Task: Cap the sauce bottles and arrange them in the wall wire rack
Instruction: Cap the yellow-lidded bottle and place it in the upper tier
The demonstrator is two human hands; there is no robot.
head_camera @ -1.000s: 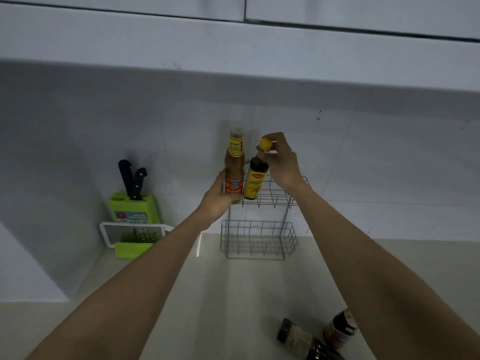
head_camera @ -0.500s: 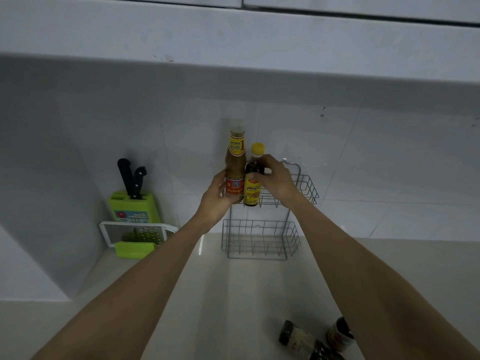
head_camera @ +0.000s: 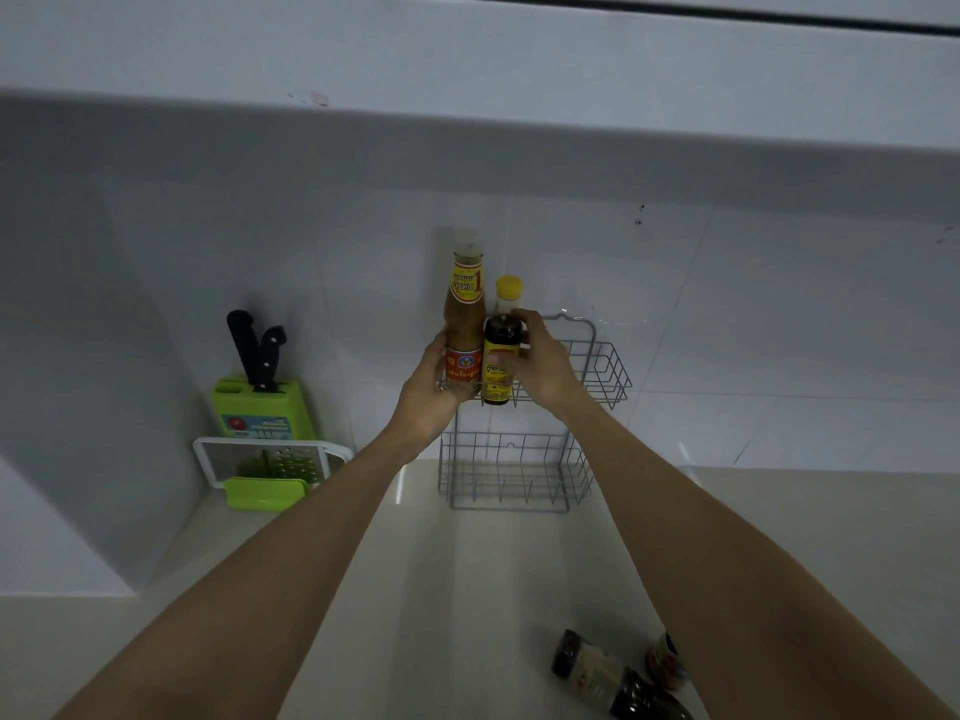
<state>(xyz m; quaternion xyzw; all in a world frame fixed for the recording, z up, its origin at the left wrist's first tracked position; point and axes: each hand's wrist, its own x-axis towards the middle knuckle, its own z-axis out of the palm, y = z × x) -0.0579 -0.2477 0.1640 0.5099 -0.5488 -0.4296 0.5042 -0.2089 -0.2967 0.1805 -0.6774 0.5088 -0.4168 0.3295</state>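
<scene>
A two-tier grey wire rack (head_camera: 602, 371) hangs on the white tiled wall. In its upper basket, at the left end, stands a tall brown sauce bottle (head_camera: 464, 324) with a pale cap and a red and yellow label. Right beside it stands a shorter dark bottle (head_camera: 502, 350) with a yellow cap and yellow label. My left hand (head_camera: 428, 392) wraps the lower part of the tall bottle. My right hand (head_camera: 540, 363) grips the dark bottle's body. The lower basket (head_camera: 511, 475) holds nothing.
A dark bottle (head_camera: 608, 678) lies on its side on the counter at the lower right, with another bottle (head_camera: 667, 665) partly hidden behind my right arm. A green knife block (head_camera: 262, 405) and a white and green grater (head_camera: 270, 467) stand in the left corner. Cabinets overhang above.
The yellow-capped bottle has come down upright into the upper basket beside the tall bottle. My right hand slid from its cap down to its body. My left hand stayed on the tall bottle.
</scene>
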